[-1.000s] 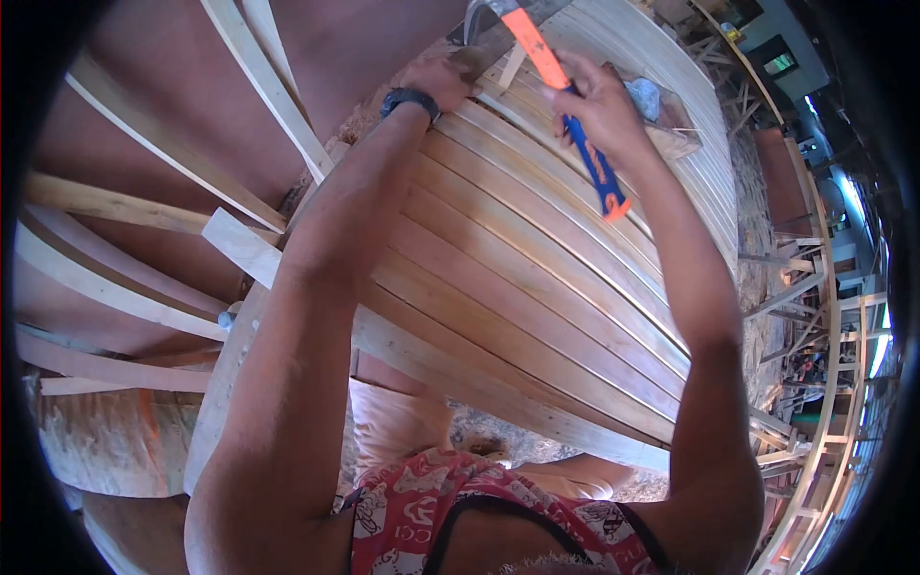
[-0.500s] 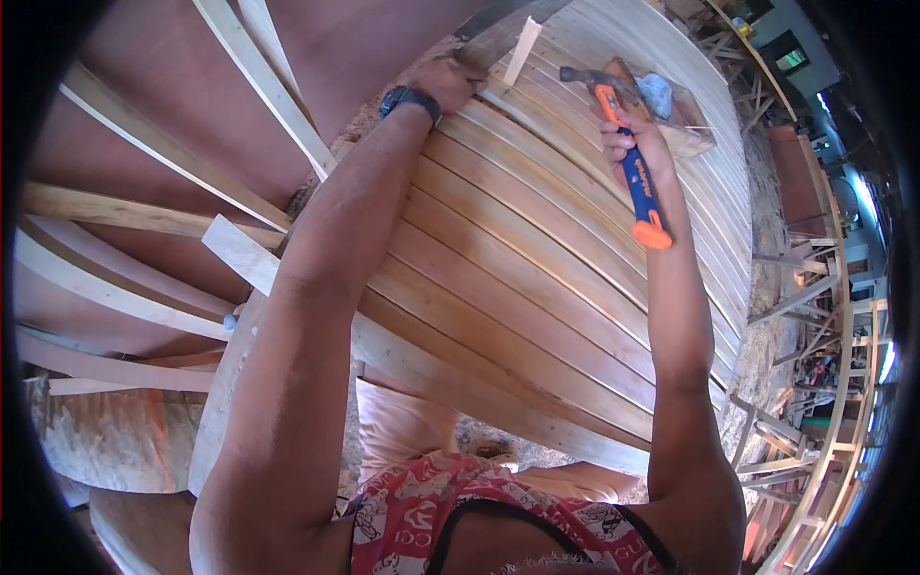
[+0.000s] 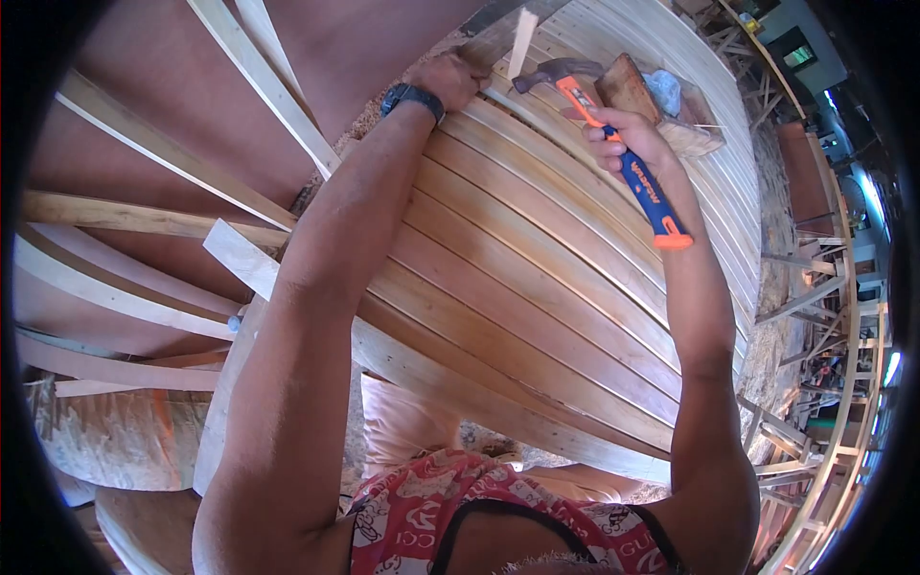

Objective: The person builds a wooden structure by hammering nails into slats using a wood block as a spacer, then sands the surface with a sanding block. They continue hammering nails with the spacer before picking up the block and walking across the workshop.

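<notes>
Since half a second ago the claw hammer has swung its head leftward, toward the upright wooden slat. Right hand, arm extended, has its fingers wrapped tightly round the middle of the blue-and-orange handle. Left hand, arm outstretched, rests on the strip-planked hull just beside the slat. Whether its fingers are closed cannot be told.

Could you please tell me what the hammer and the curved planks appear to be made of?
The planks look like bare, unpainted wood, with pale and reddish grain. The hammer has a dull grey head, probably steel; its orange and blue handle looks like plastic or rubber.
</notes>
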Tool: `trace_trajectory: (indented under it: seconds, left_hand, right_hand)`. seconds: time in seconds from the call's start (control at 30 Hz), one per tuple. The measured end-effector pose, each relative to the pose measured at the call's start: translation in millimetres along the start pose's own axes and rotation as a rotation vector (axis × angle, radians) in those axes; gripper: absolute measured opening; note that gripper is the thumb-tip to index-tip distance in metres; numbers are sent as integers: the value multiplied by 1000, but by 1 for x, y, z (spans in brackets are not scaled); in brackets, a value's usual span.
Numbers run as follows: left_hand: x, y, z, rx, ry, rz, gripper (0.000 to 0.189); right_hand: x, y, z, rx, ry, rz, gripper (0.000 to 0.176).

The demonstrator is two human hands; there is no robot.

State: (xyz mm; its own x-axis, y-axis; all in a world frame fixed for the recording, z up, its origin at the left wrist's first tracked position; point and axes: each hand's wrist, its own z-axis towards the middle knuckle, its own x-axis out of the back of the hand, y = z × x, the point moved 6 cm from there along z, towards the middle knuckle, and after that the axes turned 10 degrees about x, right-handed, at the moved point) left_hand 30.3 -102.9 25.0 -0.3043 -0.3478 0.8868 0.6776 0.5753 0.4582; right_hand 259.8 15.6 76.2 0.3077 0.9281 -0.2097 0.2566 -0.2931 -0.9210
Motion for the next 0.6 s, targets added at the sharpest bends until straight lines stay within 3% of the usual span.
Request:
trace_trajectory:
  seconds: [0.07, 0.17, 0.27, 0.33, 0.43, 0.5, 0.53, 0.6]
  left_hand:
    - [2, -1, 0, 12, 4, 4, 37]
    - [0, -2, -1, -1, 13, 4, 36]
    - [-1, -2, 0, -1, 35, 56, 36]
    - [2, -2, -1, -24, 1, -3, 36]
    - [-10, -7, 9, -26, -17, 5, 36]
    - [-10, -5, 9, -50, -5, 55, 36]
    - [-7, -2, 6, -73, 7, 108, 36]
    - [-2, 0, 0, -37, 17, 81, 36]
  right_hand:
    - [-4, -6, -5, -23, -60, 36, 41]
    - [0, -18, -10, 147, 134, -12, 39]
    - [-10, -5, -3, 37, 103, -149, 37]
    - [-23, -16, -14, 59, 48, -181, 37]
    - [-38, -23, -33, 118, 123, -280, 40]
    - [-45, -39, -39, 392, 358, -600, 42]
    - [-52, -37, -41, 392, 361, -595, 42]
    - [-68, -54, -52, 634, 481, -939, 46]
